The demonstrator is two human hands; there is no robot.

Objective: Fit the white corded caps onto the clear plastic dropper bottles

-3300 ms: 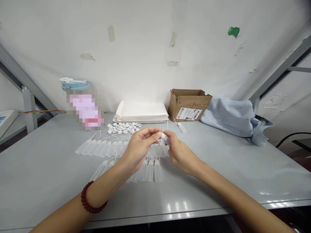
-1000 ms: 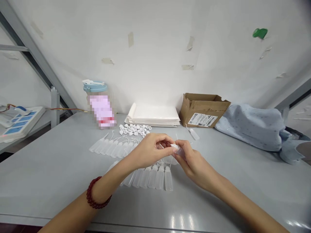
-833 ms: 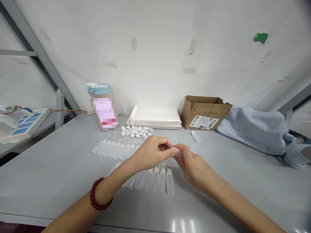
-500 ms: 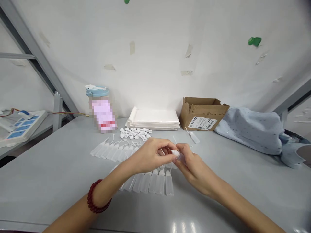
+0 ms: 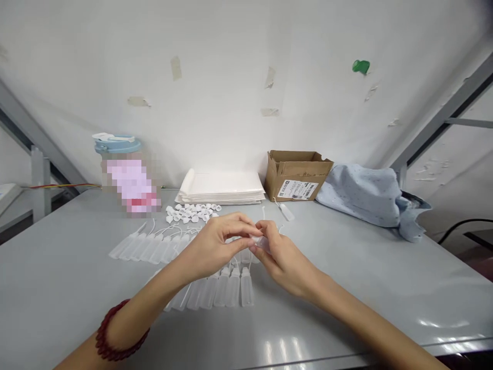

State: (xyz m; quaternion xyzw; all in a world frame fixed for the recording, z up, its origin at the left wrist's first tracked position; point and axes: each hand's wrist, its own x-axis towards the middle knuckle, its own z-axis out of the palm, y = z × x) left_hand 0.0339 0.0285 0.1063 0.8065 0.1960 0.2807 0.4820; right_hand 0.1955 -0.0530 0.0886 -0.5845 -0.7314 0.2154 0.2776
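Note:
My right hand (image 5: 283,257) grips a small translucent bottle (image 5: 264,243) with its neck pointing left. The thumb and fingers of my left hand (image 5: 221,244) pinch the white top of that bottle, and the fingertips of both hands nearly meet. Below my hands lies a front row of translucent bottles (image 5: 246,290) with white tops and thin white strings. A second row of bottles (image 5: 148,248) lies further back on the left, partly hidden by my left arm. Several loose white caps (image 5: 192,211) are piled behind the rows.
White padded envelopes (image 5: 223,187) are stacked near the wall. A cardboard box (image 5: 296,177) stands right of them, with one bottle (image 5: 286,212) before it. Pale blue cloth (image 5: 358,195) lies further right. A blue-lidded container (image 5: 119,145), partly pixelated, is back left.
The view has turned to the right, so things appear further left. My left fingers have closed over the bottle's white tip, which showed between my hands before.

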